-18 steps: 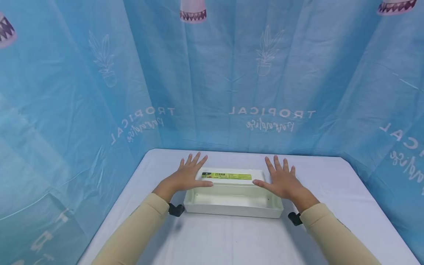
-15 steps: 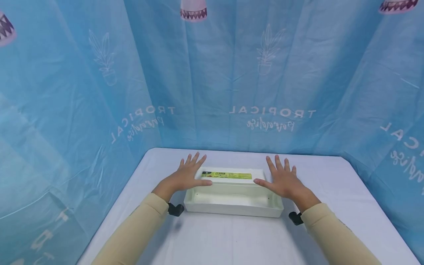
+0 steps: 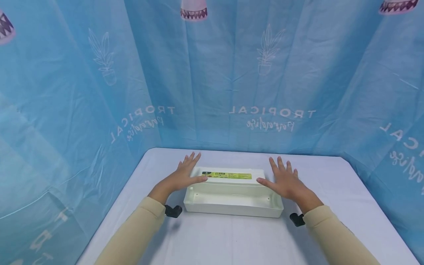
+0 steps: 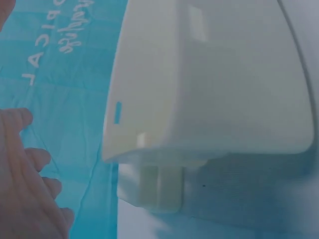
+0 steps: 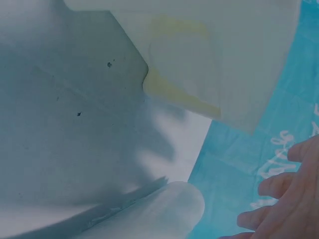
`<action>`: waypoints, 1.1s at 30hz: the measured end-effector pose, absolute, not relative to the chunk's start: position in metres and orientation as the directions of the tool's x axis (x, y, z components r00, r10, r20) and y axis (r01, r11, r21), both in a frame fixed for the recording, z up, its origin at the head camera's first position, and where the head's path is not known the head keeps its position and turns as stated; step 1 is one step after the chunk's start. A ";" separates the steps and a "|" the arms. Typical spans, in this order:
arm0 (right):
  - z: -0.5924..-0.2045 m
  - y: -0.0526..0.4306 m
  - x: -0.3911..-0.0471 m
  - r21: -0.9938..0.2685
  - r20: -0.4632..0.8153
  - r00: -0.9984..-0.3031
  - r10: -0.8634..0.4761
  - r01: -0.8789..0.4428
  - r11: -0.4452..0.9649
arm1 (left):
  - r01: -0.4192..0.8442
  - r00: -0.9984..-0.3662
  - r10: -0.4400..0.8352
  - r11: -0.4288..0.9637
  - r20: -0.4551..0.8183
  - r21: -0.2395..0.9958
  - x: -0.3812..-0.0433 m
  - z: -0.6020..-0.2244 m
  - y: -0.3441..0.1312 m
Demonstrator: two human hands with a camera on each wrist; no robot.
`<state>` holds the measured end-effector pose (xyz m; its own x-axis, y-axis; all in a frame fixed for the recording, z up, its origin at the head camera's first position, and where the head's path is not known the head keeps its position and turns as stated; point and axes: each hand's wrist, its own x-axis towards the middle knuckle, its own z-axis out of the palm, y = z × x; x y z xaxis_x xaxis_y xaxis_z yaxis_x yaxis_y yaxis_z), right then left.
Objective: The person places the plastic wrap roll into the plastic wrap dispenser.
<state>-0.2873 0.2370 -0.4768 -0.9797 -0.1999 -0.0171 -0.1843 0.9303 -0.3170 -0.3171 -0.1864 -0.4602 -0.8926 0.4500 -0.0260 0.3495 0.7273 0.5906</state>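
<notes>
A long white plastic box (image 3: pixel 232 209) lies in the middle of the table, its hollow side up toward me. Along its back edge is a white lid-like panel (image 3: pixel 258 176) bearing a yellow-green label (image 3: pixel 226 175). My left hand (image 3: pixel 181 178) hovers at the panel's left end with fingers spread and thumb toward the label. At the right end my right hand (image 3: pixel 287 184) is held the same way, holding nothing. The left wrist view shows the box's end wall (image 4: pixel 239 89) beside my left fingers (image 4: pixel 37 159). In the right wrist view, my right fingers (image 5: pixel 279 184) are apart from the box.
A white cloth covers the table (image 3: pixel 232 243). Blue curtains (image 3: pixel 212 81) with printed lettering hang behind it and along both sides. A black wrist mount (image 3: pixel 173 211) sits under the left wrist, another black mount (image 3: pixel 297 219) under the right.
Both hands have drifted slightly outward, the left one to the left and the right one to the right. The box has stayed in place.
</notes>
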 end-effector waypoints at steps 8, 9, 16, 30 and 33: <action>-0.474 0.242 -0.286 -0.393 -0.030 -0.983 -0.181 -0.155 0.906 | 0.302 -0.912 0.410 0.698 -0.016 0.649 -0.312 -0.469 -0.189; -0.474 0.243 -0.286 -0.394 -0.031 -0.984 -0.177 -0.151 0.906 | 0.297 -0.914 0.406 0.693 -0.015 0.656 -0.312 -0.470 -0.190; -0.474 0.246 -0.285 -0.402 -0.037 -0.986 -0.163 -0.134 0.906 | 0.287 -0.920 0.392 0.656 0.010 0.698 -0.312 -0.478 -0.194; -0.474 0.256 -0.282 -0.423 -0.055 -0.987 -0.152 -0.115 0.899 | 0.245 -0.933 0.359 0.623 0.007 0.743 -0.306 -0.485 -0.199; -0.473 0.257 -0.280 -0.431 -0.057 -0.987 -0.150 -0.111 0.896 | 0.234 -0.937 0.348 0.622 0.004 0.747 -0.303 -0.487 -0.200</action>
